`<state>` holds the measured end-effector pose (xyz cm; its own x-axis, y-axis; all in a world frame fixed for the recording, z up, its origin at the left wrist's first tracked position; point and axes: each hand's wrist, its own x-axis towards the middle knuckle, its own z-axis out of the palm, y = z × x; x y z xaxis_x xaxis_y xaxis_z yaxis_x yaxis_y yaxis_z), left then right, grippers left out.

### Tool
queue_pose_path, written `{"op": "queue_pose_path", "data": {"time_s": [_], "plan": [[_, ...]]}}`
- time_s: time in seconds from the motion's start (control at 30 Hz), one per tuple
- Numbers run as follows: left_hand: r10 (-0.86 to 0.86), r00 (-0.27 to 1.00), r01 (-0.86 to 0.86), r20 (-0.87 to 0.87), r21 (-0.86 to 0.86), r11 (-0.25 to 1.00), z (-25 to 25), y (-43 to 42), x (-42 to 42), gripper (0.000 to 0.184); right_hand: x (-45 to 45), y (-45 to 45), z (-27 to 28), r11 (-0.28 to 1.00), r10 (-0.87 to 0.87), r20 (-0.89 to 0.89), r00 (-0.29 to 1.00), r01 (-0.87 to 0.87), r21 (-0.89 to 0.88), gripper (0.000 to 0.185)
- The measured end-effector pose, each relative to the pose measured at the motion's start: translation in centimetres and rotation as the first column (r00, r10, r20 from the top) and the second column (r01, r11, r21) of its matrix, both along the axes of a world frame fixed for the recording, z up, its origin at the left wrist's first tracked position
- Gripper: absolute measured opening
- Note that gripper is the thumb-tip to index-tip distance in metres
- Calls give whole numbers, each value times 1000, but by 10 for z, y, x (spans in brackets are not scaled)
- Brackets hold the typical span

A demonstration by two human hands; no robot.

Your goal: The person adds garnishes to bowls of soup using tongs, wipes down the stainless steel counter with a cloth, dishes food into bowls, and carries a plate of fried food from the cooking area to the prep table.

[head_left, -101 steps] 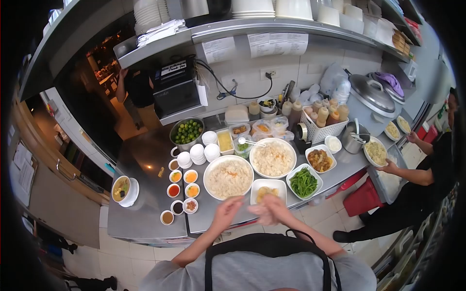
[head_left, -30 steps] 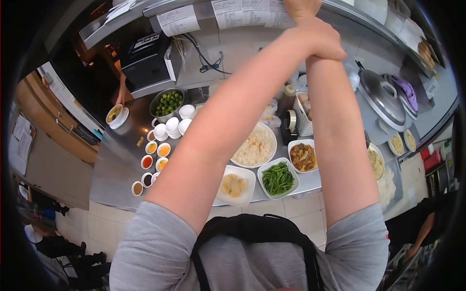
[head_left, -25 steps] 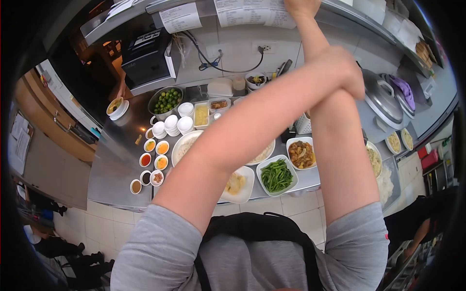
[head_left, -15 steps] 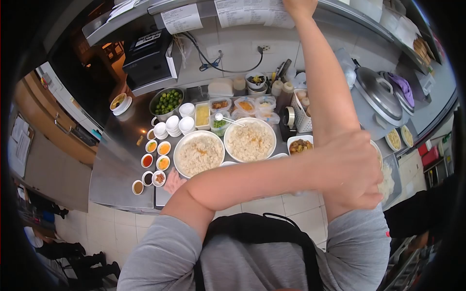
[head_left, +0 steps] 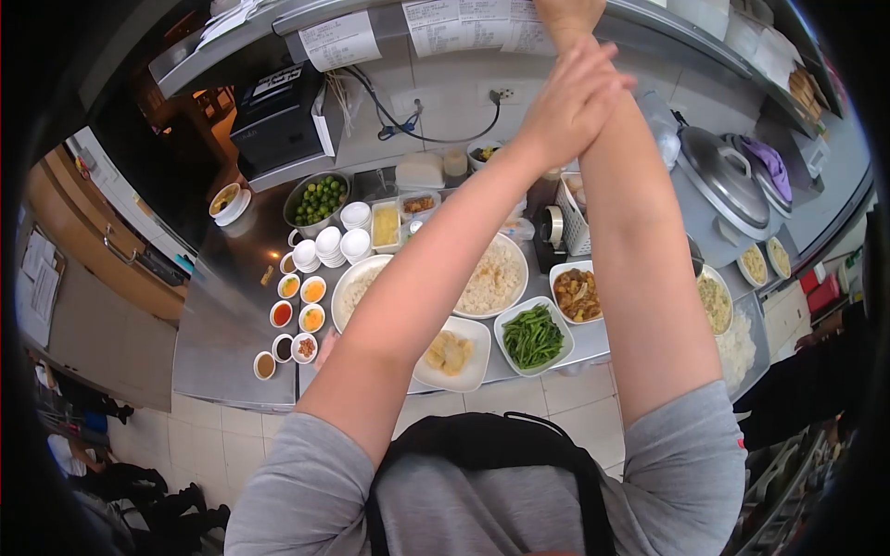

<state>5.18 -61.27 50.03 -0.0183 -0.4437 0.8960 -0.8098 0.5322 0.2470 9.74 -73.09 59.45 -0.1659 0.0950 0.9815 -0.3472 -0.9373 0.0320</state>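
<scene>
My left hand point(head_left: 577, 100) lies across my right forearm just below the wrist, its fingers stretched out and holding nothing. At the top edge of the head view, my right hand point(head_left: 567, 13) is raised to the shelf rail, beside a row of printed receipts point(head_left: 459, 26); its fingers are cut off by the frame. Below my arms stand two bowls of rice, the right bowl of rice point(head_left: 491, 283) partly behind my left forearm. Nearer me are a dish of green beans point(head_left: 533, 336), a dish of pale food point(head_left: 450, 354) and a bowl of brown stew point(head_left: 577, 295).
Small sauce cups point(head_left: 281, 314) and stacked white cups point(head_left: 329, 243) line the left side. Behind them stands a pot of green limes point(head_left: 318, 200). A black printer point(head_left: 283, 120) sits at back left, a metal lid point(head_left: 725, 176) at right. Other people appear at both lower edges.
My left hand has slid from near my right elbow up to the wrist, its fingers now straighter. My right hand stays at the rail. The green beans and pale food have come into view.
</scene>
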Motion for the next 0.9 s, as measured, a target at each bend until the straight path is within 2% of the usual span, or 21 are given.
{"op": "queue_pose_path", "data": {"time_s": [0.07, 0.1, 0.13, 0.17, 0.2, 0.27, 0.3, 0.37, 0.4, 0.47, 0.5, 0.57, 0.6, 0.67, 0.7, 0.83, 0.9], "plan": [[14, 988, -21, -156, -44, 999, 1, -16, 1, 37, 1, -1, 0, 1000, -1, -15, 1000, 1, 15, 17], [19, 987, -26, -161, -42, 999, 0, -19, -6, 37, 3, -2, 2, 1000, -2, -30, 1000, 3, 30, 16], [-89, 913, 57, -398, -92, 994, -6, -17, -22, 41, 2, -1, 3, 1000, 3, -27, 1000, -2, 27, 16], [-198, 773, 125, -602, -161, 979, -11, -12, -35, 47, 1, -1, 3, 1000, 16, -23, 1000, -16, 6, 16], [-194, 775, 121, -601, -161, 980, -16, -4, -47, 47, -2, 2, 3, 999, 29, -20, 999, -29, -13, 16], [-479, 338, 428, -810, -321, 845, -24, 12, -70, 55, -2, 0, 2, 999, 35, -23, 999, -35, -6, 17], [-478, 342, 421, -809, -323, 848, -29, 19, -80, 55, -1, 0, 3, 999, 38, -23, 999, -39, -1, 17], [-475, 0, 532, -880, -402, 745, -36, 30, -97, 57, 1, 1, 4, 1000, 26, -34, 999, -25, 18, 17], [-476, 6, 525, -880, -402, 750, -40, 36, -105, 57, 1, 2, 4, 999, 3, -37, 999, -1, 33, 17], [-349, -454, 622, -819, -573, 534, -48, 48, -123, 52, 1, 2, 4, 999, 16, -32, 999, -15, 32, 17], [-352, -451, 618, -820, -571, 540, -50, 53, -134, 52, 0, 2, 4, 999, 20, -31, 999, -19, 33, 17], [-297, -623, 603, -724, -686, 407, -52, 63, -154, 56, 3, 0, 5, 999, 36, -41, 999, -34, 39, 17], [-302, -617, 601, -726, -683, 415, -58, 65, -166, 56, 1, 1, 5, 998, 41, -45, 998, -39, 41, 18], [-227, -591, 590, -774, -607, 533, -72, 66, -190, 65, -1, 0, 4, 998, 47, -50, 998, -45, 34, 18], [-232, -589, 583, -774, -606, 542, -80, 67, -199, 65, -2, 0, 4, 999, 43, -54, 998, -42, 21, 18], [-66, -560, 790, -826, -556, 256, -118, 71, -229, 89, 0, -1, 5, 997, 67, -68, 995, -64, 43, 18], [-81, -438, 894, -895, -444, 66, -124, 76, -237, 99, -1, -3, 5, 996, 93, -54, 994, -92, 22, 17]]}}
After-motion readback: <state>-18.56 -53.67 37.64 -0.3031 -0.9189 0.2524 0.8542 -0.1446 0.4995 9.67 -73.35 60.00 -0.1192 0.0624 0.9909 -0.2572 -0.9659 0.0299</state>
